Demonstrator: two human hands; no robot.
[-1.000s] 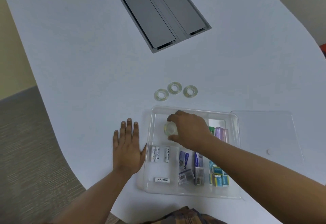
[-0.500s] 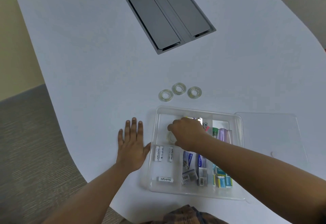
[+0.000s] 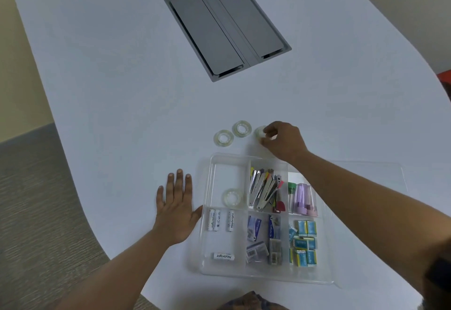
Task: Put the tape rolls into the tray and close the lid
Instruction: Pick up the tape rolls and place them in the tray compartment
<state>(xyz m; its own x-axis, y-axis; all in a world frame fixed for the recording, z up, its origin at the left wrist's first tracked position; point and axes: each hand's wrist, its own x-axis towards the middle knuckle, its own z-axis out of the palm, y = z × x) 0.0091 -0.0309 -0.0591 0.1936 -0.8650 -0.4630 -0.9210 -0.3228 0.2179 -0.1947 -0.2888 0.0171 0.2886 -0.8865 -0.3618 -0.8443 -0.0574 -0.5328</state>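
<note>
Now the right hand (image 3: 284, 140) is out of the tray (image 3: 207, 243) and up at the row of tape rolls on the desk (image 3: 122, 90), whereas half a second ago it was curled low inside the tray's far-left compartment. What it left behind is plain: one tape roll (image 3: 232, 197) lies flat in that compartment, near the divider, with nothing touching it. So the first roll counts as delivered, and the reach has turned to the second.

The right hand's fingers (image 3: 269, 130) are closing around the rightmost roll (image 3: 260, 132), thumb and fingertips either side of it; I judge it a pinch in progress, though whether the roll has left the desk cannot be told. Two more rolls, the middle roll (image 3: 241, 128) and the left roll (image 3: 223, 138), lie untouched just beside it.

The left hand (image 3: 176, 208) rests flat on the desk, fingers spread, thumb touching the tray's left wall, holding nothing and seemingly steadying the tray.

The clear lid (image 3: 380, 177) lies on the desk to the right of the tray, partly under the right forearm. By my reckoning one roll of four is in, three remain outside, and the lid is still to be closed.
</note>
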